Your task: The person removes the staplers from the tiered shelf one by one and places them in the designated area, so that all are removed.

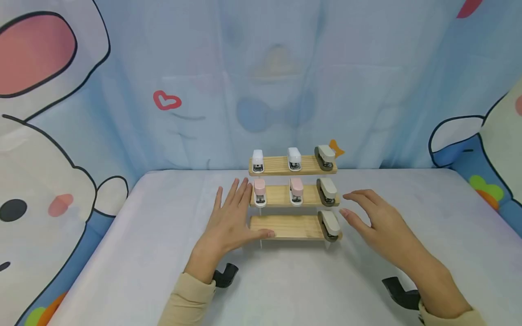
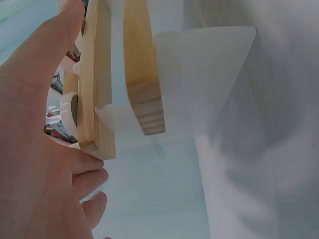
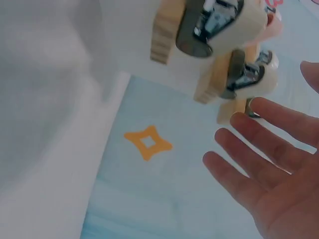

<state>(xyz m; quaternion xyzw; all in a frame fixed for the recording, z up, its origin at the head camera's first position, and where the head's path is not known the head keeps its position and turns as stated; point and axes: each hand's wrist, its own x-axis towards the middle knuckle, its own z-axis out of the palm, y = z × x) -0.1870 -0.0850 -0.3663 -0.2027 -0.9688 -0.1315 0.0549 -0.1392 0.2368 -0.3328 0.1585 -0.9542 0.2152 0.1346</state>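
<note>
A three-tier wooden display rack with clear side supports stands on the table. My left hand is at its left end, fingers spread and straight, thumb reaching over the bottom tier. In the left wrist view the fingertips are right at a plank's end. Off the rack's right end is my right hand, fingers loosely bent, holding nothing. Grey staplers sit at the right end of every tier. Two pink-and-white mini staplers share the middle tier, and two white ones the top.
A white cloth covers the table. Behind the rack hangs a light blue printed curtain with cartoon figures at both sides. Black curved pieces stick out by both wrists, next to beige sleeves.
</note>
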